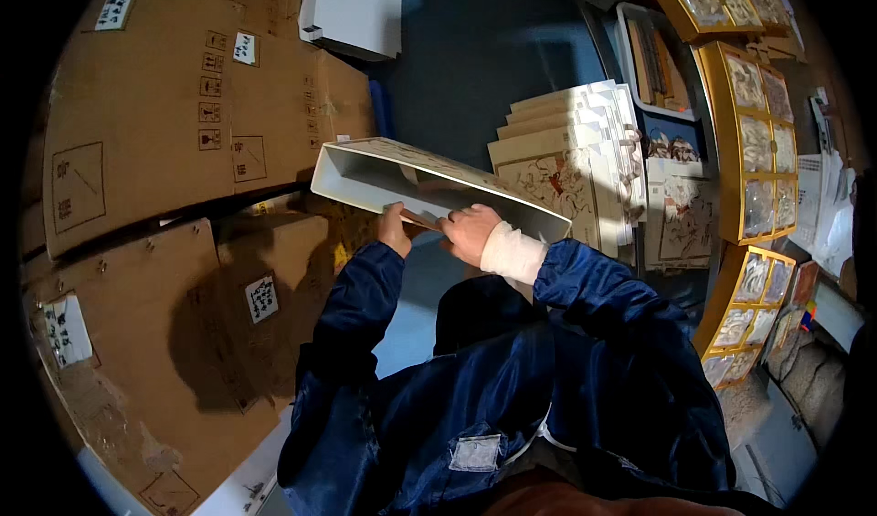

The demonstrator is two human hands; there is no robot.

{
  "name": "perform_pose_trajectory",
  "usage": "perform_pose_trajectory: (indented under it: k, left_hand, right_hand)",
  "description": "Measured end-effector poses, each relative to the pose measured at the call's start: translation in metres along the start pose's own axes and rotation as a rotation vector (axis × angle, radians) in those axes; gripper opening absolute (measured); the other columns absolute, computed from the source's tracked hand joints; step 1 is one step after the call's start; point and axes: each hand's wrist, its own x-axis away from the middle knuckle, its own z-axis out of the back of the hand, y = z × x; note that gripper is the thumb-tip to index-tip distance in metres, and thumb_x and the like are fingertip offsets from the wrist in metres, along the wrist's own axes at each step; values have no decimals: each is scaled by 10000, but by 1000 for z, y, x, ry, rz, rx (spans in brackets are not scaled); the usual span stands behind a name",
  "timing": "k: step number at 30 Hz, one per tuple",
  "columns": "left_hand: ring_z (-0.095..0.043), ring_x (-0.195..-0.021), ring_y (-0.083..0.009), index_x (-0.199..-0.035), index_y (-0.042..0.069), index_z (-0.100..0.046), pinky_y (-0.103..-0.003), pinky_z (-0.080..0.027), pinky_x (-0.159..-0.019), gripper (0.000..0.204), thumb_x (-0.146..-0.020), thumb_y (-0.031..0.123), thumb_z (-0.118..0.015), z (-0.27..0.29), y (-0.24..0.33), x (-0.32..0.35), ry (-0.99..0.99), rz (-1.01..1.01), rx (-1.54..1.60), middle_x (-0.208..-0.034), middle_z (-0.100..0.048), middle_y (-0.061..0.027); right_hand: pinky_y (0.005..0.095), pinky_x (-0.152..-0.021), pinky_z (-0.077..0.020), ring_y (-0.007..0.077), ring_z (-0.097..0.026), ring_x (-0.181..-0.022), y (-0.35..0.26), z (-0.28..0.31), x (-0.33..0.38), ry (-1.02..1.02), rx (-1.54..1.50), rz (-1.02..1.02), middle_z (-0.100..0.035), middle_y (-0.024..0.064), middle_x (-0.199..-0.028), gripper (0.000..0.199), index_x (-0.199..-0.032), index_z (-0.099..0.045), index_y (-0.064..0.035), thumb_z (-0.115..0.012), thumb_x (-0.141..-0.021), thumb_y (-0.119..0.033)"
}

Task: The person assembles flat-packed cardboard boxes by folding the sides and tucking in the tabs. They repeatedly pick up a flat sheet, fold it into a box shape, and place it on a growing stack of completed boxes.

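In the head view, a pale printed box point(365, 176) lies tilted in front of the person's body, its long open mouth turned toward the person and its white inner walls showing; how deep it runs cannot be told. Three yellow display trays point(713, 142) line the right side, the middle and lowest each with six compartments of wrapped pale pieces, the top one cut off by the rim of the view. Near them, one white plastic bin point(671, 111) contains flat brown pieces. Two piles of printed flat goods, a larger pile point(553, 173) and a smaller pile point(678, 219), sit below the bin; their layers overlap too much to count. Large cardboard cartons point(151, 114) fill the left, carrying at least five white labels point(261, 299), with a white box point(354, 14) beyond. The left hand point(395, 231) and right hand point(470, 233) are near each other at the printed box's near edge, fingers bent and closed around a thin brown strip point(420, 220). A pale wrap point(513, 253) circles the right wrist.
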Motion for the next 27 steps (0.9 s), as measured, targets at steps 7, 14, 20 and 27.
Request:
perform_pose_trajectory:
  k: [7, 14, 20, 27]
  left_hand:
    - [-511, -972, -323, -1000, 41, -406, -617, -476, -847, 146, -914, 154, -441, -4, 34, -61, -143, 63, -5, -979, -453, -123]
    - [-537, -1024, -324, -1052, -35, -419, -498, -505, -849, 226, -898, 129, -431, 5, 42, -96, -175, 89, -123, -1069, -511, -181]
    - [-514, -1091, -357, -1212, 9, -396, -540, -521, -769, 370, -851, 85, -430, -6, 20, -101, -292, 250, -143, -1200, -487, -184]
    - [-573, -790, -215, -985, 69, -498, -343, -479, -529, 152, -845, 128, -509, 10, 4, -151, -89, 260, -196, -883, -559, -74]
  right_hand:
    - [417, -773, -492, 326, -587, -951, -6, -103, 33, -190, -492, 243, -596, 197, -1009, 298, -972, -580, 14, -609, -763, -197]
    - [377, -797, -481, 346, -578, -966, 127, -132, -1, 337, -608, -467, -574, 194, -1069, 227, -1006, -582, -50, -586, -813, -169]
    - [379, -783, -453, 244, -555, -894, 169, -185, -51, 89, -1438, -833, -590, 152, -979, 349, -1073, -559, -41, -670, -760, -151]
    - [295, -902, -414, 170, -521, -1044, 143, -185, -85, 415, -1779, -713, -581, 132, -1143, 345, -1152, -571, -15, -617, -850, -177]
